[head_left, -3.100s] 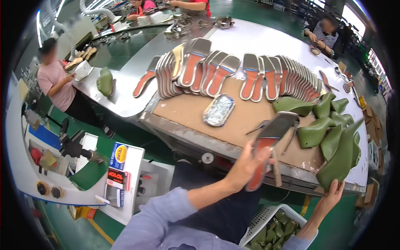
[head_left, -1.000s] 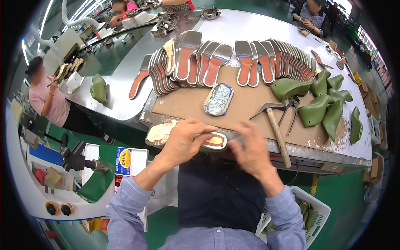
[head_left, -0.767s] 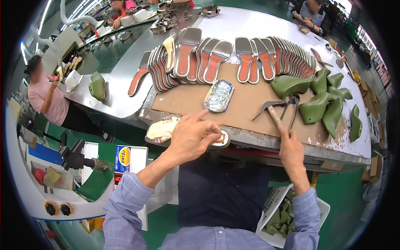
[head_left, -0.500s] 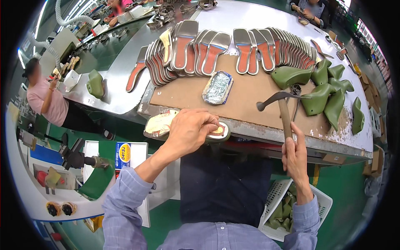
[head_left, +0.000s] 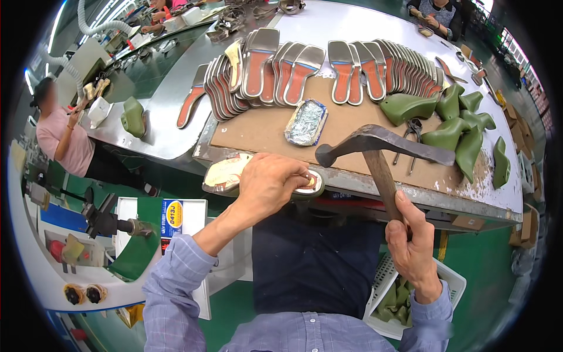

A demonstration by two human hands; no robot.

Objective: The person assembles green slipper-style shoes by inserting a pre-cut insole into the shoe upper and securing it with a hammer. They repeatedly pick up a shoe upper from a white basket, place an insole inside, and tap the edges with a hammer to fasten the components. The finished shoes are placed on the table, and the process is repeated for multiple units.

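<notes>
My left hand [head_left: 264, 185] lies over a sole-up shoe form [head_left: 226, 173], with a cream layer on its sole, at the bench's near edge. Thumb and fingertips are pinched together at the narrower right end of the form. Whatever sits between those fingertips is too small to make out. In my right hand [head_left: 412, 249] is the wooden handle of a hammer [head_left: 381, 176], gripped with the fingers wrapped around it. The dark, curved hammer head is held up to the right of the form, apart from it, and partly covers the bench behind.
Beyond my hands lies a small plastic-wrapped tray [head_left: 306, 122] with silvery contents. Rows of red-and-grey insoles [head_left: 258, 64] stand behind it. Green shoe lasts [head_left: 409, 108] and pliers [head_left: 413, 130] lie right. A white basket [head_left: 375, 308] stands below; a co-worker [head_left: 64, 129] is at left.
The hammer has moved left and looks larger, its head now turned broadside over the bench. My right hand has shifted slightly with it. My left hand stays on the shoe form.
</notes>
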